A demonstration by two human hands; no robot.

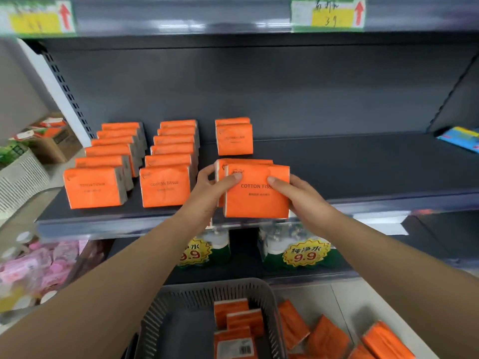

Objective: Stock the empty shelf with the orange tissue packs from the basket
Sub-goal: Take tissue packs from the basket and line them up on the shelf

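Both hands [210, 189] clasp upright orange tissue packs [256, 198] (printed "COTTON TISSUE").

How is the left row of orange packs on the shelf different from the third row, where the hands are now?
The left row is full: about six packs stand upright, one behind another, from back to front. The third row has only two packs at the back, with a gap in front.

No hand touches the left row. At the third row, the left hand and right hand hold two more packs at the shelf's front edge.

Both rows hold the same orange packs, facing forward.
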